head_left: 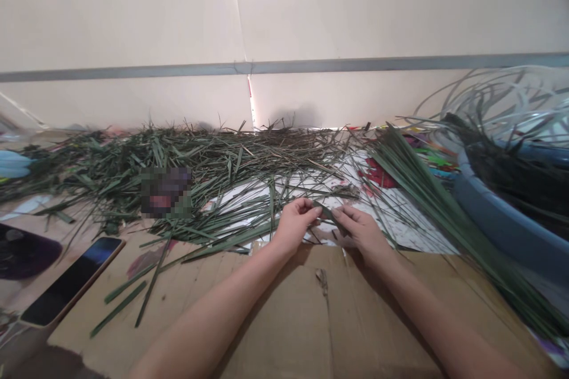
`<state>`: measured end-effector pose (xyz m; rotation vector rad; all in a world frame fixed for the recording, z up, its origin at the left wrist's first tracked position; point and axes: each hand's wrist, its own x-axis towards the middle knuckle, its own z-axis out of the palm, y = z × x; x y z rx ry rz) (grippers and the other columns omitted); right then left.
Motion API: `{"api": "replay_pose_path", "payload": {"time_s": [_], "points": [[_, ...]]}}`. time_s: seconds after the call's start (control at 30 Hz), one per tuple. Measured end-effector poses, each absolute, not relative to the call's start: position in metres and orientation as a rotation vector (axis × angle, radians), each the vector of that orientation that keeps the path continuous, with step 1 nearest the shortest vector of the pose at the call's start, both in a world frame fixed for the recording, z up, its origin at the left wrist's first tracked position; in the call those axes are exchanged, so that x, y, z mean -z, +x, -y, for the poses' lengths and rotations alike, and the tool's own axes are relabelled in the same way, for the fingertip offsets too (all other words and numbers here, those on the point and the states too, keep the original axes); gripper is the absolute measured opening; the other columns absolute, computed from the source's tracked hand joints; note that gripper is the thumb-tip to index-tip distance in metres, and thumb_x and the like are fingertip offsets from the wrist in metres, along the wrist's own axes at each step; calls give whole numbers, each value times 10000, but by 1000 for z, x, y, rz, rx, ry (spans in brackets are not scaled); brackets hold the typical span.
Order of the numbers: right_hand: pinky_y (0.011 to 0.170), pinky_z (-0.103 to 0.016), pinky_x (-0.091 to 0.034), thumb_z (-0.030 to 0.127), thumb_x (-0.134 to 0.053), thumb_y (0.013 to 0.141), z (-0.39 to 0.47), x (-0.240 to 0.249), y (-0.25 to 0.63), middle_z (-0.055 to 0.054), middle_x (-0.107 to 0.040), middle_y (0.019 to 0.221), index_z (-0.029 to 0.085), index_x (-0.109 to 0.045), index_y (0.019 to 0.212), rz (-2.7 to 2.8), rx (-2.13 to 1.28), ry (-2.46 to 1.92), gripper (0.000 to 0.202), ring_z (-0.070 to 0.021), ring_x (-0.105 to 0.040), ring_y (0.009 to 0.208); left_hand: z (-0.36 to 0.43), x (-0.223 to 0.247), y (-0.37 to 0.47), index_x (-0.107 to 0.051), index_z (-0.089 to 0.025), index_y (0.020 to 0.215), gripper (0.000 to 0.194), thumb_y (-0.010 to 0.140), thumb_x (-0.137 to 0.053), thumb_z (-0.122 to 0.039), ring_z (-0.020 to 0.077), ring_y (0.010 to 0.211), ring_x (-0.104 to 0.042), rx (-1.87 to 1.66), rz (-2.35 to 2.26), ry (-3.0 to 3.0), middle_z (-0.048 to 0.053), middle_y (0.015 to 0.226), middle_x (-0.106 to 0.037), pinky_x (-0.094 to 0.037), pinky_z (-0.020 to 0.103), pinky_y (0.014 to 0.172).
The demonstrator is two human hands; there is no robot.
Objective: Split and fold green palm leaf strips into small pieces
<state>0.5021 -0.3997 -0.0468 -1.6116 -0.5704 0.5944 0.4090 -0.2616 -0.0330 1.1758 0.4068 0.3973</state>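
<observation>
Pinching a green leaf strip (326, 212) with left hand (294, 225) and right hand (362, 231). Working left of a blue tub (498, 234) filled with dark, stringy strands (528, 183).

No lettering, labels, brands, numbers or signs legible from the head view.
</observation>
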Motion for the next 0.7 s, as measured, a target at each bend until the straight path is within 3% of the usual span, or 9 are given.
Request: {"api": "replay_pose_path", "payload": {"time_s": [0.7], "points": [[487,-255,-319,650,-688,771,399,39,499,8,-511,602,196,-633,729,559,-612,-1594,459,-128,-425,537,263,37,410,-614,-156,728,322,635,-816,-389,121,644,-577,-352,-388,1147,19,698,-651,-450,248,638]]}}
